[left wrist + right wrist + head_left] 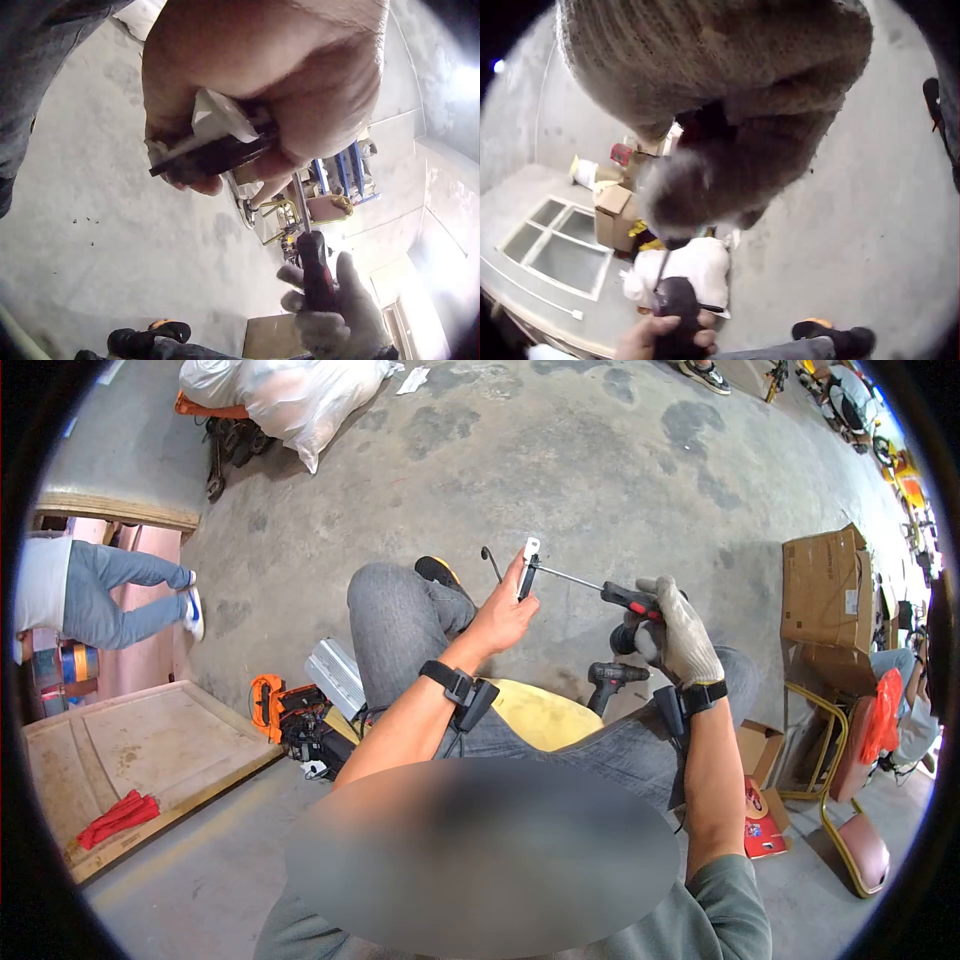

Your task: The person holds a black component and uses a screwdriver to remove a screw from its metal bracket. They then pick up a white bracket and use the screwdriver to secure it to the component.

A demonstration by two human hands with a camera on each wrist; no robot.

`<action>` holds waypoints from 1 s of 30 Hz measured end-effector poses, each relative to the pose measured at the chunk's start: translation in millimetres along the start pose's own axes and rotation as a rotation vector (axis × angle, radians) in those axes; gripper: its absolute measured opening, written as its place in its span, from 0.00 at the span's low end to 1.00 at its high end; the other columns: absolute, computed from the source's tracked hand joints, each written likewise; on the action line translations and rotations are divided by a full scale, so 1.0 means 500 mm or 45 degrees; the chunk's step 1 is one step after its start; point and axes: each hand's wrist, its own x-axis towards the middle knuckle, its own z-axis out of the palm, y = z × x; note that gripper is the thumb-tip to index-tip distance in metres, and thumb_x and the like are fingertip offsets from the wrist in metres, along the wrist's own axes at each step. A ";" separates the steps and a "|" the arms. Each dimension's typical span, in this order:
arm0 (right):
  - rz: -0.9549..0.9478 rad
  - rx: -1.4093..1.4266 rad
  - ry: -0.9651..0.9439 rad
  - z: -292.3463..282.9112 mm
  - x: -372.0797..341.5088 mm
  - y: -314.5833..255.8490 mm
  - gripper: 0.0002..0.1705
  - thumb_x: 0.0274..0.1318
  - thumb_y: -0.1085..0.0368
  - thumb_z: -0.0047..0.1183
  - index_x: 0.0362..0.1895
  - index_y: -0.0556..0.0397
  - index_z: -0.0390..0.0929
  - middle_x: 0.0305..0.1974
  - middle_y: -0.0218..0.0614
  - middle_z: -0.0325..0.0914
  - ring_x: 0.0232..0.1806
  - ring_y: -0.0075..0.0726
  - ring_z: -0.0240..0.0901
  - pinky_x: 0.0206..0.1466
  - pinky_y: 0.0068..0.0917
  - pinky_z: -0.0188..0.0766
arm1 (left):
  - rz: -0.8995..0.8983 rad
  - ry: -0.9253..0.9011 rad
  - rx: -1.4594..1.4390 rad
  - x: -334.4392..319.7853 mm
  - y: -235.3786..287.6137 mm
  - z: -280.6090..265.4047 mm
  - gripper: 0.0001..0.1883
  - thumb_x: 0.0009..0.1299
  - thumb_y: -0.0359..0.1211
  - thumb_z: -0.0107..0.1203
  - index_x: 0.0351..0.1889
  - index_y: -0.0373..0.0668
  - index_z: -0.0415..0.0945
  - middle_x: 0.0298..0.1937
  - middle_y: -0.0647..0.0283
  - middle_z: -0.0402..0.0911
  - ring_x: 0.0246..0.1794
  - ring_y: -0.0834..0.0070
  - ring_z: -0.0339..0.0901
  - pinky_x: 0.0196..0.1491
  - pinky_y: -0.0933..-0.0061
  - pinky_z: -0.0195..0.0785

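My bare left hand [497, 622] holds up a small black and white part [528, 577] in front of my knees. In the left wrist view, its white piece [217, 114] sticks out beside a flat black strip [210, 159] between thumb and fingers. A knitted glove covers my right hand [683, 635], which grips a screwdriver [628, 598] with a black and red handle. The screwdriver's metal shaft points left, its tip right at the black part. In the right wrist view, the glove [727, 165] hides most of the handle.
A cordless drill [610, 680] is by my right leg. To my left lie a silver case [336, 675] and an orange tool [267, 707]. A cardboard box [825, 590] and yellow-framed chair [828, 800] stand right. White bags [300, 400] lie ahead; another person [120, 590] is at left.
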 end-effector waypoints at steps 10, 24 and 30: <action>-0.093 -0.022 0.073 0.020 0.002 0.011 0.24 0.71 0.49 0.47 0.57 0.56 0.74 0.34 0.34 0.75 0.24 0.23 0.69 0.24 0.19 0.64 | -0.063 -0.031 0.060 0.001 0.002 -0.001 0.41 0.71 0.30 0.50 0.81 0.48 0.43 0.33 0.69 0.70 0.30 0.80 0.66 0.36 0.75 0.65; 0.274 -0.264 -0.127 -0.020 0.008 -0.009 0.22 0.69 0.51 0.49 0.55 0.55 0.74 0.42 0.37 0.76 0.29 0.22 0.71 0.27 0.20 0.65 | -0.112 -0.073 -0.001 0.003 0.002 -0.002 0.43 0.66 0.28 0.49 0.80 0.37 0.41 0.66 0.45 0.70 0.56 0.62 0.73 0.62 0.70 0.64; -0.260 -0.134 -0.001 -0.017 0.035 0.044 0.23 0.71 0.51 0.50 0.52 0.59 0.74 0.36 0.36 0.73 0.27 0.24 0.70 0.28 0.19 0.66 | -0.179 -0.083 -0.044 -0.002 0.026 -0.004 0.44 0.66 0.29 0.50 0.80 0.41 0.42 0.45 0.54 0.76 0.39 0.68 0.74 0.48 0.69 0.69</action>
